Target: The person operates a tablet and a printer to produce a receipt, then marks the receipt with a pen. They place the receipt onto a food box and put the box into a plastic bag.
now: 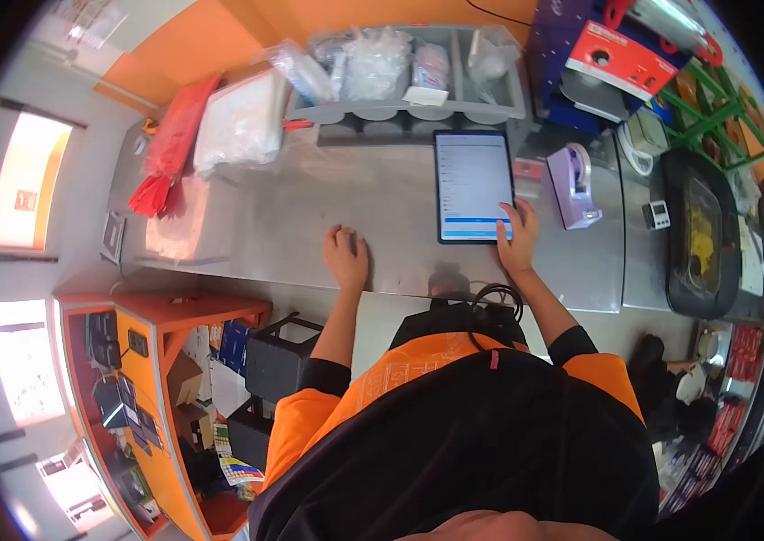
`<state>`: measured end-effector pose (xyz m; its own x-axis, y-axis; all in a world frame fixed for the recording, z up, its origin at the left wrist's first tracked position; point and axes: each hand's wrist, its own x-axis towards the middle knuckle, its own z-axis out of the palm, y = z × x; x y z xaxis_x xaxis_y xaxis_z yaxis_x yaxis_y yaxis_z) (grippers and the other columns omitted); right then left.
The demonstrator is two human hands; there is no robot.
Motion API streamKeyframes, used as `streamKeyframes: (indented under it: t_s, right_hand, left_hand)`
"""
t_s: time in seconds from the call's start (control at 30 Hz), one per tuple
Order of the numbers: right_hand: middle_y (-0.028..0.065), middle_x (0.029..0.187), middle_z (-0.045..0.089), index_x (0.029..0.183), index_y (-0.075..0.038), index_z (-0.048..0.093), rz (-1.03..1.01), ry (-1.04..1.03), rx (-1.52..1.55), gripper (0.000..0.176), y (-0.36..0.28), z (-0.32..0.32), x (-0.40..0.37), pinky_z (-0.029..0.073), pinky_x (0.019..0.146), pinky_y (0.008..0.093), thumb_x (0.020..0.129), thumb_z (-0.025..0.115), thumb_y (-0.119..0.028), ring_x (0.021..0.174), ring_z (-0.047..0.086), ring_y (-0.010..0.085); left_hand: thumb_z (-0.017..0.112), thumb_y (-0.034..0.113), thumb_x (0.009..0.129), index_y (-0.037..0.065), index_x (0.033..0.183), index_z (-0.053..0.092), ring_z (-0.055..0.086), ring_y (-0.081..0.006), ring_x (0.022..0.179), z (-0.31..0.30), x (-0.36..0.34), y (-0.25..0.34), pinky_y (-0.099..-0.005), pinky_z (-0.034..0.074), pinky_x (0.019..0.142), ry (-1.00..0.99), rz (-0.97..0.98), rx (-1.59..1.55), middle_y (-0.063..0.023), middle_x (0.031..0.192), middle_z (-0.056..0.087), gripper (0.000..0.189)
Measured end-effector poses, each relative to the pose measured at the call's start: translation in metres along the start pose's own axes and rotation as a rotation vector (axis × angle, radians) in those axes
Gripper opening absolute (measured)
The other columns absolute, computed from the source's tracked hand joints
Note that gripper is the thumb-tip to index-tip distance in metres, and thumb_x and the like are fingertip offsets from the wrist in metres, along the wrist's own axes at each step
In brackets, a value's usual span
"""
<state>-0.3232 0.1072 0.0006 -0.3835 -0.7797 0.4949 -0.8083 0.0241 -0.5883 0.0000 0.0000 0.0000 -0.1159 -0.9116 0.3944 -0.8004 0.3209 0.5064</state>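
Your right hand is at the lower right corner of the black-framed, flat tablet with a lit white screen, which lies on the grey steel worktop at your 12 o'clock. The step in hand appears to be reading or touch entry on that screen. The grip is wide: fingers parted and bent over the glass and right edge, not closed round the tablet. Whether a fingertip is pressing cannot be determined.

Your left hand rests at 10 o'clock, near the worktop's front edge, fingers loosely curled and half open. No item is visible in it.

Blue bars cross the screen's lower part beside your right fingers; the text is too small to read. In my judgement, any further touch there calls for one fingertip placed cleanly on the chosen line, the other fingers lifted clear and the tablet kept flat.

The pale purple plastic tape dispenser stands at 1 o'clock, just right of the tablet. The grey plastic divided bin, holding clear plastic bags, is beyond the tablet, between 11 and 12 o'clock. Red folded bags lie at 10 o'clock, beside a white plastic-wrapped stack.
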Motion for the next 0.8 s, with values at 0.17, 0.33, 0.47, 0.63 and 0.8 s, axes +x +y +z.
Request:
streamKeyframes:
  t_s: [0.17, 0.33, 0.47, 0.63, 0.8]
  right_hand:
    - [0.0181, 0.124, 0.048, 0.116, -0.008, 0.057, -0.133, -0.004, -0.022, 0.036, -0.001, -0.010, 0.020, 0.029, 0.100, 0.0463, 0.081, 0.059, -0.015, 0.116, 0.043, 0.0363]
    - [0.0156, 0.125, 0.048, 0.116, -0.006, 0.058, -0.451, -0.077, 0.000, 0.031, -0.027, -0.004, 0.002, 0.028, 0.098, 0.0508, 0.089, 0.050, -0.020, 0.117, 0.042, 0.0348]
    - [0.0135, 0.122, 0.049, 0.112, -0.009, 0.059, -0.584, -0.317, 0.149, 0.028, -0.078, 0.033, 0.006, 0.021, 0.102, 0.0565, 0.090, 0.047, -0.022, 0.120, 0.041, 0.0347]
    - [0.0136, 0.121, 0.049, 0.111, -0.008, 0.058, -0.677, -0.556, 0.431, 0.027, -0.192, 0.101, -0.015, 0.023, 0.103, 0.0522, 0.086, 0.051, -0.017, 0.117, 0.041, 0.0346]
    - [0.0132, 0.121, 0.048, 0.113, -0.009, 0.057, -0.857, -0.694, 0.616, 0.032, -0.339, 0.192, -0.075, 0.026, 0.101, 0.0481, 0.081, 0.057, -0.013, 0.115, 0.041, 0.0337]
  left_hand:
    - [0.061, 0.004, 0.068, 0.005, 0.095, 0.054, 0.051, -0.0365, 0.097, 0.006, -0.009, 0.036, -0.0458, 0.040, 0.084, 0.108, -0.081, -0.185, -0.0158, 0.101, 0.056, 0.028]
    - [0.065, 0.009, 0.072, 0.008, 0.103, 0.054, 0.045, -0.0356, 0.112, -0.069, -0.115, 0.037, -0.0468, 0.038, 0.092, 0.106, -0.097, -0.063, -0.0163, 0.117, 0.049, 0.034]
    - [0.066, 0.016, 0.073, 0.011, 0.108, 0.055, 0.051, -0.0338, 0.107, -0.121, -0.287, -0.056, -0.0444, 0.042, 0.091, -0.232, -0.541, 0.102, -0.0156, 0.111, 0.055, 0.037]
    - [0.052, 0.026, 0.079, 0.005, 0.109, 0.059, 0.060, -0.0368, 0.103, -0.186, -0.546, -0.085, -0.0498, 0.047, 0.085, 0.376, -2.178, 0.244, -0.0191, 0.113, 0.061, 0.038]
    - [0.054, 0.032, 0.082, 0.001, 0.103, 0.059, 0.062, -0.0385, 0.094, -0.153, -0.682, -0.074, -0.0458, 0.050, 0.076, 0.073, -2.161, -0.187, -0.0194, 0.098, 0.065, 0.037]
